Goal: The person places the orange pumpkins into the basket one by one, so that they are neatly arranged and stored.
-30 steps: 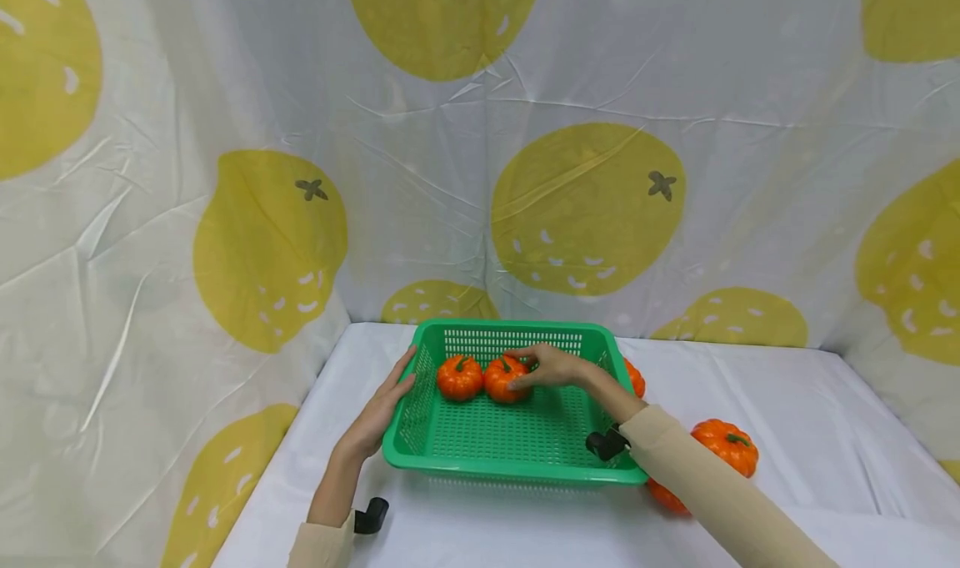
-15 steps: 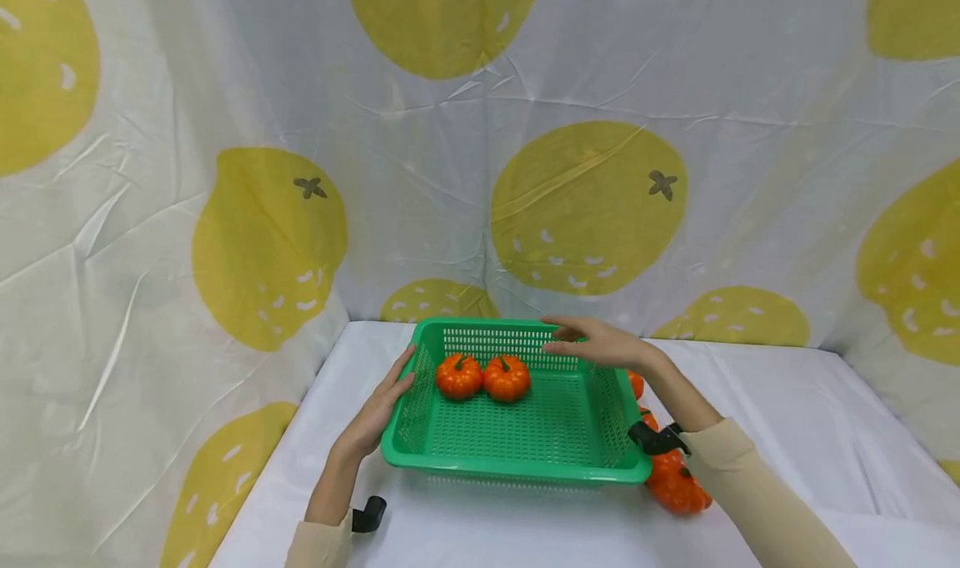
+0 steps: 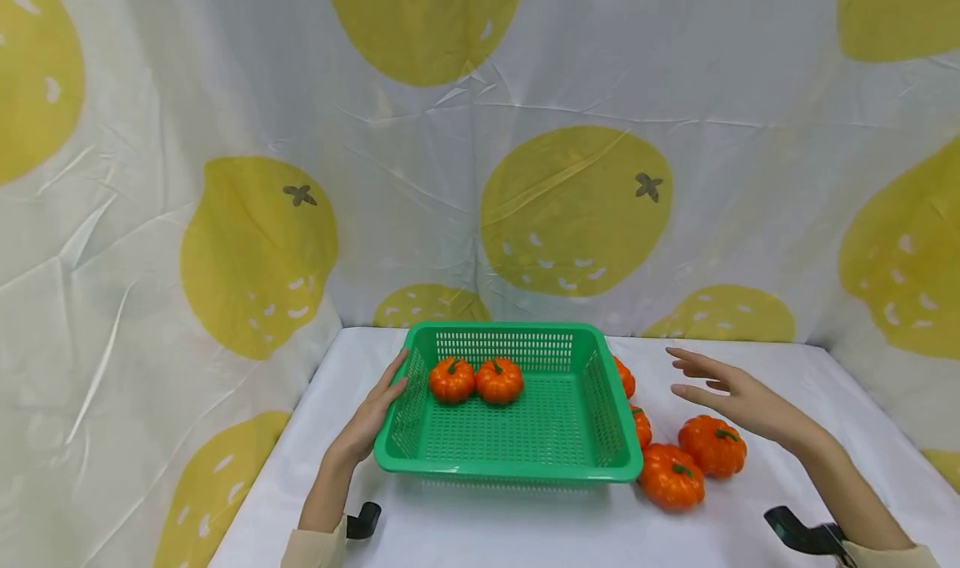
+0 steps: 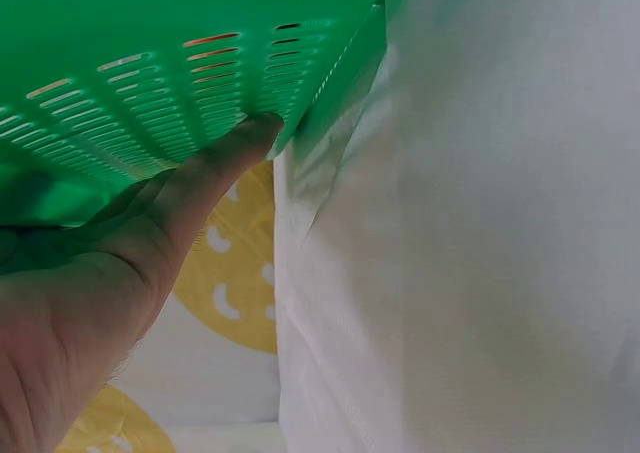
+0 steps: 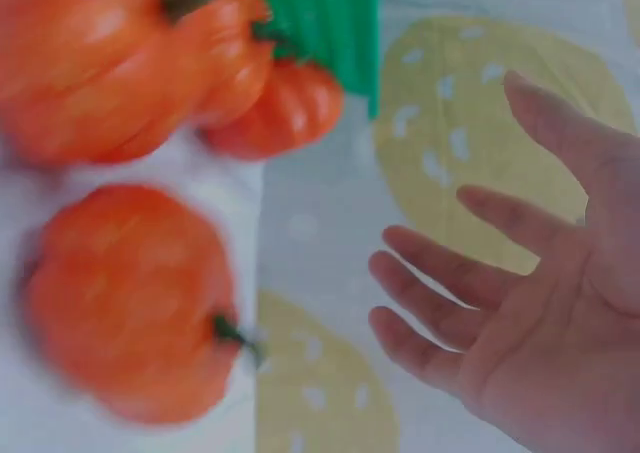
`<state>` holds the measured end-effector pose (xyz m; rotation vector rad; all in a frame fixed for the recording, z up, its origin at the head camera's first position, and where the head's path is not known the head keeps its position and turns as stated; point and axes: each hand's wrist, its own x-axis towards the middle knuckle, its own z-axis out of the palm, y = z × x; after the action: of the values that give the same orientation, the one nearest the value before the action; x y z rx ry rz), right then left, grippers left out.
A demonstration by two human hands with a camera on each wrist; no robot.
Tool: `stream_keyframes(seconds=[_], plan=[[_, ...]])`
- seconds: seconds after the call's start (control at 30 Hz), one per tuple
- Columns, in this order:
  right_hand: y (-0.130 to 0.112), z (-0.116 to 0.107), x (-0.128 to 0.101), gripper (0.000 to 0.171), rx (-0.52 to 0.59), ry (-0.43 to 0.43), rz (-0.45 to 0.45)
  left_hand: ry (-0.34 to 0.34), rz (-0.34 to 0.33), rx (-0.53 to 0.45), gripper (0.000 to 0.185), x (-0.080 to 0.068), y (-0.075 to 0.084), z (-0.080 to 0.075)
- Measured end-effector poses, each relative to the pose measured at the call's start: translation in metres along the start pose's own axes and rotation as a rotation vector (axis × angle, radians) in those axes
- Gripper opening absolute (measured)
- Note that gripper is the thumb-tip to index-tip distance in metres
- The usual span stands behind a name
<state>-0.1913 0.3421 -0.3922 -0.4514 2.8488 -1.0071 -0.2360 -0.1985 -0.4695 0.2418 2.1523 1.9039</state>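
A green plastic basket (image 3: 510, 471) stands on the white cloth with two small orange pumpkins (image 3: 452, 380) (image 3: 499, 381) side by side near its back left. My left hand (image 3: 369, 418) lies along the basket's left side, fingers extended against the outer wall; the left wrist view shows the thumb (image 4: 215, 178) touching the slotted side. My right hand (image 3: 742, 397) is in the air to the right of the basket, holding nothing, its fingers spread apart in the right wrist view. Below and left of it sits a pumpkin (image 3: 712, 446), beside another pumpkin (image 3: 671, 477) near the basket's front right corner.
Two more pumpkins (image 3: 624, 376) (image 3: 641, 426) sit against the basket's right side, partly hidden by it. A lemon-print curtain (image 3: 420, 218) rises behind and at both sides of the white-covered table (image 3: 510, 535).
My right hand has let go of the right-hand pumpkin in the basket, lifted out and moved right over the loose pumpkins. My left hand has stayed at the basket's left side.
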Motion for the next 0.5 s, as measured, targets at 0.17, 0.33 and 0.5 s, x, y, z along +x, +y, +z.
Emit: stream_keyframes(seconds=[0.17,0.33,0.5], plan=[[0.040,0.000,-0.040,0.063,-0.051,0.089,0.021,-0.001,0.007,-0.005,0.059,-0.001,-0.001,0.001],[0.069,0.007,-0.068,0.067,-0.006,0.081,-0.011,-0.007,0.003,-0.009,0.059,-0.001,-0.002,-0.001],[0.086,0.019,-0.080,0.077,0.027,0.038,-0.026,-0.015,0.009,-0.019,0.059,-0.001,-0.002,-0.002]])
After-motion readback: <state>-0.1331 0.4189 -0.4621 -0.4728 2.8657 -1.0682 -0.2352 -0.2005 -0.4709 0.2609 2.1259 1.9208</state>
